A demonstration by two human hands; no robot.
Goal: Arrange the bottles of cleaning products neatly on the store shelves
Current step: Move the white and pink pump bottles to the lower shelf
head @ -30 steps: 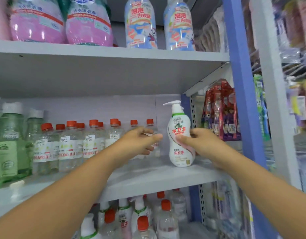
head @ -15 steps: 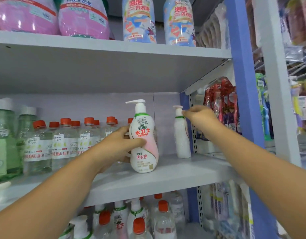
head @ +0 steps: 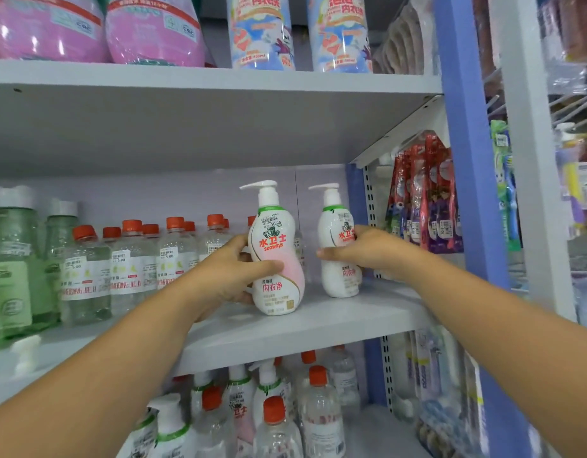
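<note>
Both hands up at the mid shelf point(head: 318, 328). L hand point(head: 226, 276) wraps a white-pink pump bottle point(head: 277, 259), thumb across its front, fingers curled behind; bottle stands upright near the shelf's front edge, approx. mid-width. R hand point(head: 368, 252) grips a 2nd pump bottle point(head: 338, 259) round its waist, upright, further back by the shelf's right end. Clear red-capped bottles point(head: 133, 266) in rows to the left, w/ green bottles point(head: 14, 259) at the left end.
</note>
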